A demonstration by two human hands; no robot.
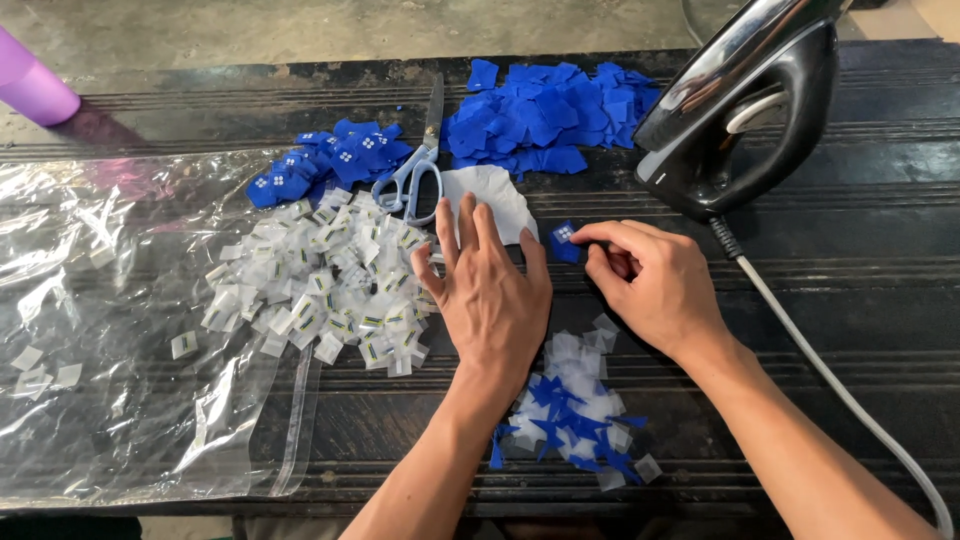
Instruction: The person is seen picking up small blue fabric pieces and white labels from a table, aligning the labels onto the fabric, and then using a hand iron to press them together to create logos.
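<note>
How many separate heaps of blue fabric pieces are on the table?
3: plain blue heap beside the iron, blue heap with white patches left of the scissors, scrap heap between the forearms.

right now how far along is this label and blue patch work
Done, it seems: a small pile of labelled blue squares by the scissors. In hand: the right hand pinches one labelled blue square; the left hand reaches into the white labels. Left: a large plain blue pile.

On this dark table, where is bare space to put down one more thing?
Bare wood lies right of the iron's cord, and in front between the plastic bag and the scrap pile. The middle is crowded: white labels, scissors, blue patches, both hands.
</note>
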